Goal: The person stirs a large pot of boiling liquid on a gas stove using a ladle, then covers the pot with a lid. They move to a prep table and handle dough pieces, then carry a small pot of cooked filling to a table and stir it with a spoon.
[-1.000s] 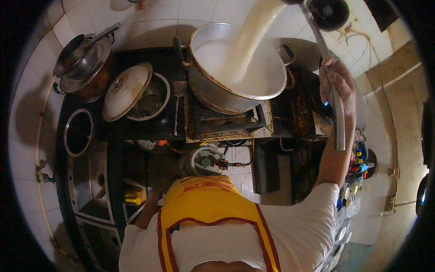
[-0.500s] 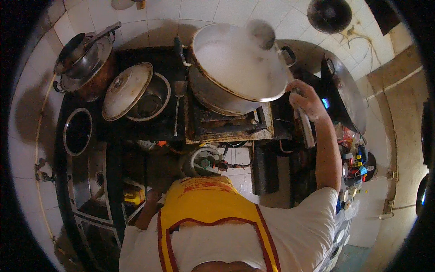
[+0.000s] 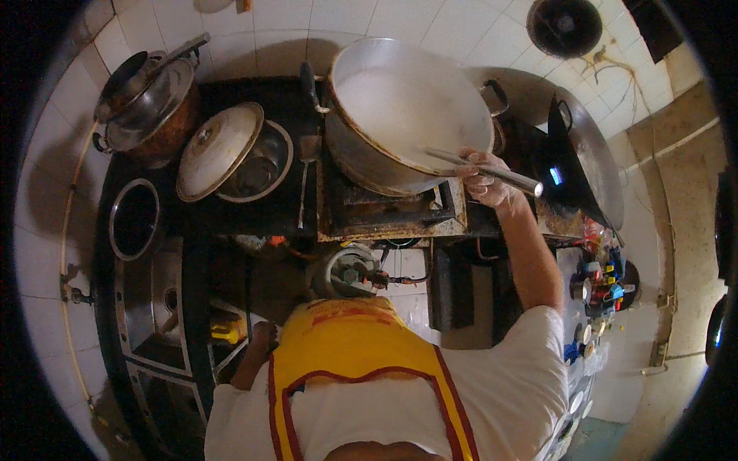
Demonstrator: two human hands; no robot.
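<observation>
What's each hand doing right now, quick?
Left hand: low by the counter edge, holding nothing visible; open or closed cannot be told.
Right hand: closed on the metal handle reaching into the large pot.

Stove bears pot (milky).

Yellow apron, white milky pot

Colourful small containers at right.
</observation>
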